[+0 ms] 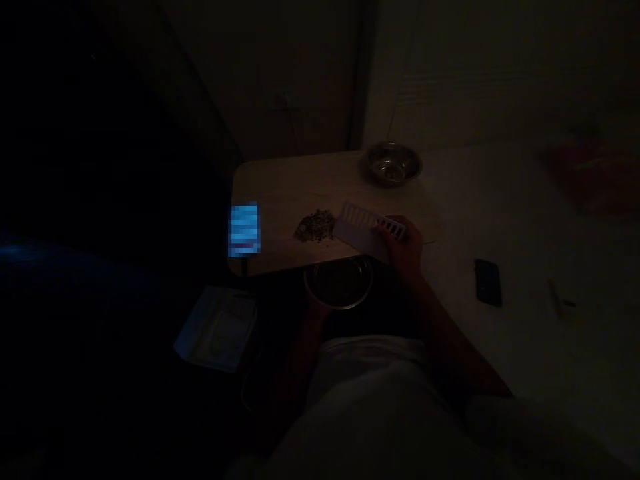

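In the head view, the right hand (404, 247) grips a pale slotted piece (354, 231) by its right end, the other end close against a heap of small dark bits (315, 225) on the wooden table (275, 183). The left hand (320, 311) is at the lower rim of a round basin (342, 307) just below the table's near edge; whether its fingers close on the rim I cannot tell (the light is very poor). If the basin dipped or slid out from under the edge, bits pushed over could fall to the floor; a quick, tilted sweep might scatter them. A metal bowl (379, 171) sits at the far edge, clear of the heap. A lit screen (244, 229) at the left end limits sweeping that way, while a dark phone (488, 283) lies well apart
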`<state>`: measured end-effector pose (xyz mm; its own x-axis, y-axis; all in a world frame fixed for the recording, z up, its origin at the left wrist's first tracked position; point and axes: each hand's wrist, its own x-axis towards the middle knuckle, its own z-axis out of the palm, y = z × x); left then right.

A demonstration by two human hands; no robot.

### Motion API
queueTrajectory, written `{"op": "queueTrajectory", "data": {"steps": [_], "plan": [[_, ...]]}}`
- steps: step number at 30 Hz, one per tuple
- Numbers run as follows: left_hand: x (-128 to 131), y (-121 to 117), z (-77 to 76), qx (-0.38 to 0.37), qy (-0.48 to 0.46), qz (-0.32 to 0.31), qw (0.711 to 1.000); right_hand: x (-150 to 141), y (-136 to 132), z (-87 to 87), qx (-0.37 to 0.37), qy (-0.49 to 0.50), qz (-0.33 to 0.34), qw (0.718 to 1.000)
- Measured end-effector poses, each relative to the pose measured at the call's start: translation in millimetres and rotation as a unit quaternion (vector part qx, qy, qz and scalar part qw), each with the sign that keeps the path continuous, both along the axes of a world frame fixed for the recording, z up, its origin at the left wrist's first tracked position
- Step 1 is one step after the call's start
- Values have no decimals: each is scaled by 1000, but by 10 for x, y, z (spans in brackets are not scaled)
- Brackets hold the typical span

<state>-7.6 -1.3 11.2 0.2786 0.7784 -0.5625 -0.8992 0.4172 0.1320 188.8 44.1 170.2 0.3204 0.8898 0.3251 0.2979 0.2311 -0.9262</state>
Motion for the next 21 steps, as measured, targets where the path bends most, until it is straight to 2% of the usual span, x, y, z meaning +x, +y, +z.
{"op": "queueTrajectory", "data": {"steps": [12, 21], "plan": [[15, -3, 71, -6, 3, 20, 1000, -19, -4, 39, -9, 15, 14, 1000], [7, 15, 3, 17, -6, 12, 1000, -10, -22, 31, -8, 10, 20, 1000]]}}
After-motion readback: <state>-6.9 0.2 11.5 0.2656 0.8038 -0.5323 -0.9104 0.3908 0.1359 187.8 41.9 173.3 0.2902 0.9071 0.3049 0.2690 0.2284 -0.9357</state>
